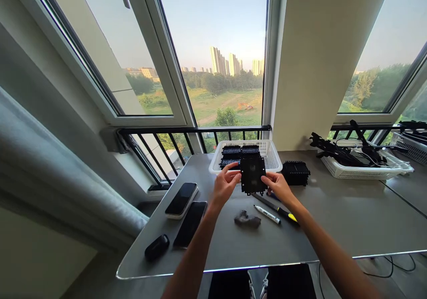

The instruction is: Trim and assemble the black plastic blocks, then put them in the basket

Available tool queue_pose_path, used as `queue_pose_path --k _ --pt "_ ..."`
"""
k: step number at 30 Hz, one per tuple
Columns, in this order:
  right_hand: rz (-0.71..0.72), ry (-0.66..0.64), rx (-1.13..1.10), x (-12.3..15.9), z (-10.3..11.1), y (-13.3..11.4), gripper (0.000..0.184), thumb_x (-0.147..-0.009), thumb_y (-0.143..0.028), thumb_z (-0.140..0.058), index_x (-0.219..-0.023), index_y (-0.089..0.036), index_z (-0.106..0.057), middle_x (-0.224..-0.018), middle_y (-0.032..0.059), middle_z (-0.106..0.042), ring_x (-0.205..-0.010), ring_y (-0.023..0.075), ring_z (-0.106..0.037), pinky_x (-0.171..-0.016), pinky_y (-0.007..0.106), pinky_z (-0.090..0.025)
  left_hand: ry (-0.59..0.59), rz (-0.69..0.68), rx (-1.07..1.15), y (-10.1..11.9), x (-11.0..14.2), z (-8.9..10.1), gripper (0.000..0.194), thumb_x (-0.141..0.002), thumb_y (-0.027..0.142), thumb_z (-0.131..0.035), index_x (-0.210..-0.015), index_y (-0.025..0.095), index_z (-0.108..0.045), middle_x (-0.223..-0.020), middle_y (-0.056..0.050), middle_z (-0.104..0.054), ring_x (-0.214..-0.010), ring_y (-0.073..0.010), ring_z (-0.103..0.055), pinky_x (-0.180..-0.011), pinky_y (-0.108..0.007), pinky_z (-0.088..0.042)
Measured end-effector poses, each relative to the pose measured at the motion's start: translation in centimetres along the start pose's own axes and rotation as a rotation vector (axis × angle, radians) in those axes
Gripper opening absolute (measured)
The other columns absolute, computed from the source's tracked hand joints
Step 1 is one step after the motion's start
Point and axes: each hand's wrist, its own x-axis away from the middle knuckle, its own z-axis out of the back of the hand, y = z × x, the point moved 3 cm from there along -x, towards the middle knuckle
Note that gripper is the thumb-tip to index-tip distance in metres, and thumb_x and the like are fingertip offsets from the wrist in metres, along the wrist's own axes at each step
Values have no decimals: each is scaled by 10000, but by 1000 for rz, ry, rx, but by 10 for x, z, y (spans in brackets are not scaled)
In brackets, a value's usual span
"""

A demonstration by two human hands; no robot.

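Both my hands hold a flat black square plastic part (pixel 252 174) just above the table, in front of a white basket (pixel 273 156). My left hand (pixel 225 184) grips its left edge with curled fingers. My right hand (pixel 278 185) grips its right edge. The basket holds more black parts (pixel 238 152) of the same kind. Another black boxy part (pixel 296 172) sits on the table to the right of the basket.
On the grey table (pixel 333 219) lie a screwdriver with a yellow handle (pixel 276 208), a white marker (pixel 267 214), a dark crumpled cloth (pixel 247 220), two phones (pixel 182 199) (pixel 191 223) and a small black case (pixel 157 247). A second white basket with black tools and cables (pixel 360 159) stands at right.
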Motion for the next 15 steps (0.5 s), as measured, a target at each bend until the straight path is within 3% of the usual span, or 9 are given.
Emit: queue_pose_path --k 3,7,11,15 --pt "9 -9 19 4 -4 1 432 -730 -567 -668 -777 -137 -661 -606 -42 -511 -465 56 -370 -393 184 -364 162 -188 -146 26 -4 7 463 -722 437 -744 -1113 202 -672 -1004 -84 -735 -942 -226 -690 -802 -320 -544" --pt "8 -17 50 7 -6 2 396 -751 -540 -661 -700 -150 -614 -552 -62 -447 -462 58 -343 -399 184 -343 179 -305 -356 45 -13 6 208 -729 404 -739 -839 229 -762 -875 -65 -732 -817 -212 -669 -662 -276 -516" --pt "33 -35 105 10 -5 5 350 -792 -480 -640 -683 -150 -602 -573 -49 -478 -479 63 -363 -423 186 -330 189 -357 -485 40 -18 4 107 -743 333 -719 -710 236 -750 -802 -51 -715 -755 -195 -628 -655 -272 -480" --pt "58 -32 117 12 -5 11 341 -809 -457 -628 -660 -152 -602 -566 -43 -469 -488 68 -373 -432 190 -325 276 -290 -467 23 -19 7 134 -793 331 -655 -735 218 -697 -754 -34 -702 -707 -177 -630 -681 -275 -478"
